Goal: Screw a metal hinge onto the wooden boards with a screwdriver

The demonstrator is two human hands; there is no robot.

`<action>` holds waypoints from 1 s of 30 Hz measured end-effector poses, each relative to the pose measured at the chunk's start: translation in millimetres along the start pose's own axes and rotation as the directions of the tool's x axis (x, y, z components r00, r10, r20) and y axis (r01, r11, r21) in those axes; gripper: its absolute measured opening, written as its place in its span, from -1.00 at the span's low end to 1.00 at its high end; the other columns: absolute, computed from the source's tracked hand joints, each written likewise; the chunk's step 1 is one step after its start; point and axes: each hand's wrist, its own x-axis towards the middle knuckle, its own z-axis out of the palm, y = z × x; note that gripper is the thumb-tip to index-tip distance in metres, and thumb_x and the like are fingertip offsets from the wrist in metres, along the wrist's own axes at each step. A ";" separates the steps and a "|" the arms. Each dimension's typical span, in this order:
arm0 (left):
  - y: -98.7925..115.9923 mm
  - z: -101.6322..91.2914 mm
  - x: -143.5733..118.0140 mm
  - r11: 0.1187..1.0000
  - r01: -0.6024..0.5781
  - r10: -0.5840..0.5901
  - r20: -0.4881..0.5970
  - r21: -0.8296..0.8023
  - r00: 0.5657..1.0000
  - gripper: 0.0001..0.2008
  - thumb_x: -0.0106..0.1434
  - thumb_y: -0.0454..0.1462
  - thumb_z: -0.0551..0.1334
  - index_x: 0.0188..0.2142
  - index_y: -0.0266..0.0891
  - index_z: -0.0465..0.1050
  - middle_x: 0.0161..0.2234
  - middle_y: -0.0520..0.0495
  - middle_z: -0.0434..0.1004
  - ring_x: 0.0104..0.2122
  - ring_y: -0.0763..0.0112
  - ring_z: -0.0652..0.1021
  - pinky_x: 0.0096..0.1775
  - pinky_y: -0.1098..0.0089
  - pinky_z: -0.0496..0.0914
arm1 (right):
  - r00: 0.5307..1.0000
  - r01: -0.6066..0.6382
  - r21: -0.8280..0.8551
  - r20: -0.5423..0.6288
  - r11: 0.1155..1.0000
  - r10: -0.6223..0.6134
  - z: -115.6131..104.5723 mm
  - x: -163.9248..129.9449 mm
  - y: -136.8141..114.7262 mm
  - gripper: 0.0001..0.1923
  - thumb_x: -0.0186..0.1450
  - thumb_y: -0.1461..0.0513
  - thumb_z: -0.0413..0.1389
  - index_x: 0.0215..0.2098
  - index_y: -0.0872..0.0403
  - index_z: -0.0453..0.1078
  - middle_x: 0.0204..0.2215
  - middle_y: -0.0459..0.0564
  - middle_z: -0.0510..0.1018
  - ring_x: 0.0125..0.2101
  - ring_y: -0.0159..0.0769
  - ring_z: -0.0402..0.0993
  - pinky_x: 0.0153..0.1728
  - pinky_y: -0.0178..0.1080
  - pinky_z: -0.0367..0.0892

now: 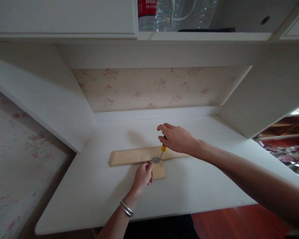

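At the near edge of the view, a wrist with two silver bangles (126, 208) is seen rising from below, and the left hand (142, 176) is laid on the white desk (89, 192). Its fingers (149, 166) are curled narrowly and pressed against the small wooden piece (159, 171), just beside the metal hinge (156, 160). The hinge is placed where the small piece meets the long wooden strip (129, 156), which lies flat across the middle of the desk, running left to right.

A little farther back, the screwdriver (162, 150) is held nearly upright, with its tip set down on the hinge; its yellow collar is visible below the grip. The handle is enclosed by the right hand (175, 137), whose fingers (164, 127) are wrapped over the top, so that most of the handle is hidden. The right forearm is stretched in from the lower right.

Behind the desk, a floral wallpaper panel (151, 88) is framed by white cabinet sides. On the shelf (204, 36) above, clear plastic bottles (164, 15) are stood, one with a red label. At the left, a floral bedspread (17, 159) is seen.
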 end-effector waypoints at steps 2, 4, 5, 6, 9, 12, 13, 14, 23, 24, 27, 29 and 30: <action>2.7 1.4 6.0 0.990 0.059 -0.053 0.048 -0.131 0.997 -0.61 0.23 0.02 0.05 -0.40 -0.27 0.37 -0.60 0.00 0.37 -0.67 0.44 0.40 -0.64 0.50 0.20 | 0.996 0.083 0.025 0.006 0.996 -0.084 -0.8 -1.5 1.4 -0.66 0.27 0.24 -0.01 0.03 0.02 0.23 0.00 0.04 0.35 -0.36 -0.24 0.45 -0.38 -0.24 0.24; 5.0 1.7 9.6 0.984 0.050 -0.039 0.067 -0.172 0.997 -0.64 0.18 -0.02 0.10 -0.43 -0.29 0.38 -0.60 0.00 0.36 -0.66 0.45 0.39 -0.65 0.51 0.22 | 0.994 0.107 0.064 0.018 0.992 -0.109 -1.0 -2.4 3.1 -0.60 0.23 0.20 0.04 0.05 -0.02 0.22 0.05 0.01 0.31 -0.38 -0.27 0.44 -0.40 -0.26 0.22; 5.9 1.5 10.5 0.983 0.040 -0.028 0.069 -0.178 0.997 -0.65 0.17 -0.03 0.12 -0.44 -0.30 0.39 -0.60 -0.01 0.36 -0.66 0.46 0.38 -0.65 0.52 0.23 | 0.996 0.084 0.076 0.026 0.993 -0.087 -0.7 -2.4 3.7 -0.60 0.23 0.15 0.06 0.04 -0.02 0.22 0.02 0.01 0.34 -0.38 -0.26 0.44 -0.41 -0.26 0.22; 6.5 1.2 11.0 0.982 0.039 -0.026 0.072 -0.186 0.997 -0.66 0.16 -0.04 0.12 -0.44 -0.31 0.39 -0.60 -0.01 0.36 -0.65 0.46 0.38 -0.66 0.52 0.23 | 0.998 0.044 0.082 0.033 0.996 -0.047 -0.1 -2.1 4.2 -0.61 0.25 0.10 0.05 0.02 -0.01 0.23 -0.05 0.01 0.39 -0.37 -0.23 0.44 -0.41 -0.26 0.21; 7.8 -0.2 10.5 0.970 0.059 -0.040 0.086 -0.235 0.996 -0.68 0.14 -0.07 0.13 -0.41 -0.32 0.42 -0.57 -0.02 0.38 -0.63 0.47 0.39 -0.65 0.54 0.23 | 0.999 -0.047 0.069 0.026 0.996 0.045 1.1 -0.9 4.8 -0.73 0.31 0.11 -0.04 -0.07 0.04 0.26 -0.22 0.00 0.47 -0.36 -0.19 0.44 -0.41 -0.24 0.20; 9.7 -0.9 8.8 0.966 0.056 -0.034 0.092 -0.253 0.995 -0.69 0.13 -0.08 0.13 -0.42 -0.32 0.41 -0.58 0.00 0.37 -0.63 0.48 0.38 -0.64 0.54 0.23 | 0.997 0.068 0.086 0.018 0.994 -0.070 -1.2 -1.6 4.4 -0.71 0.24 0.24 0.00 -0.05 0.04 0.23 -0.05 0.00 0.39 -0.40 -0.29 0.42 -0.42 -0.26 0.19; 10.4 -0.9 8.4 0.967 0.053 -0.032 0.087 -0.248 0.996 -0.70 0.13 -0.08 0.13 -0.43 -0.31 0.41 -0.59 0.01 0.37 -0.63 0.48 0.38 -0.64 0.53 0.23 | 0.993 0.111 0.094 0.024 0.989 -0.114 -2.5 -1.9 4.0 -0.66 0.21 0.25 0.03 -0.03 0.03 0.22 0.00 0.01 0.34 -0.41 -0.31 0.41 -0.42 -0.26 0.19; 10.9 -0.8 8.2 0.969 0.053 -0.035 0.081 -0.241 0.996 -0.70 0.13 -0.08 0.13 -0.43 -0.31 0.41 -0.59 0.01 0.36 -0.64 0.48 0.38 -0.64 0.53 0.24 | 0.991 0.125 0.097 0.032 0.987 -0.129 -3.7 -1.9 3.5 -0.63 0.20 0.22 0.06 -0.01 0.02 0.22 0.02 0.01 0.32 -0.42 -0.32 0.41 -0.42 -0.26 0.20; 6.6 1.6 11.7 0.976 0.037 -0.024 0.060 -0.215 0.998 -0.72 0.14 -0.11 0.12 -0.50 -0.29 0.37 -0.64 0.03 0.33 -0.67 0.47 0.36 -0.66 0.51 0.20 | 0.994 0.103 0.098 0.026 0.990 -0.106 -3.6 3.3 2.0 -0.61 0.24 0.24 0.01 0.04 0.01 0.25 0.01 -0.01 0.38 -0.36 -0.27 0.44 -0.37 -0.26 0.21; 6.5 1.5 11.8 0.977 0.033 -0.021 0.058 -0.212 0.998 -0.72 0.14 -0.11 0.12 -0.50 -0.29 0.37 -0.64 0.03 0.32 -0.67 0.47 0.35 -0.67 0.51 0.20 | 0.995 0.089 0.097 0.032 0.991 -0.092 -3.4 3.5 2.1 -0.57 0.22 0.23 0.04 0.07 -0.01 0.24 0.02 0.00 0.37 -0.36 -0.26 0.44 -0.38 -0.26 0.20; 7.0 1.1 11.3 0.975 0.020 -0.007 0.058 -0.222 0.998 -0.71 0.15 -0.10 0.11 -0.49 -0.30 0.37 -0.63 0.02 0.33 -0.67 0.48 0.35 -0.67 0.51 0.20 | 0.997 0.026 0.067 0.067 0.997 -0.031 -2.3 4.5 3.2 -0.76 0.29 0.10 -0.01 -0.18 0.03 0.38 -0.23 0.00 0.50 -0.36 -0.20 0.43 -0.40 -0.26 0.18; 7.5 0.7 10.6 0.975 0.025 -0.014 0.055 -0.220 0.998 -0.70 0.15 -0.09 0.11 -0.50 -0.29 0.36 -0.64 0.03 0.32 -0.68 0.48 0.35 -0.67 0.52 0.20 | 0.997 0.050 0.085 0.053 0.995 -0.055 -1.6 4.7 4.4 -0.77 0.33 0.12 -0.05 -0.28 0.05 0.39 -0.34 0.00 0.50 -0.36 -0.21 0.42 -0.39 -0.27 0.17; 7.7 0.6 10.4 0.977 0.029 -0.018 0.055 -0.212 0.998 -0.70 0.15 -0.09 0.11 -0.51 -0.29 0.35 -0.65 0.03 0.31 -0.68 0.48 0.35 -0.67 0.52 0.19 | 0.995 0.088 0.113 0.040 0.990 -0.093 -1.4 4.4 5.1 -0.81 0.32 0.18 -0.04 -0.24 0.06 0.38 -0.29 0.00 0.50 -0.36 -0.25 0.42 -0.37 -0.28 0.18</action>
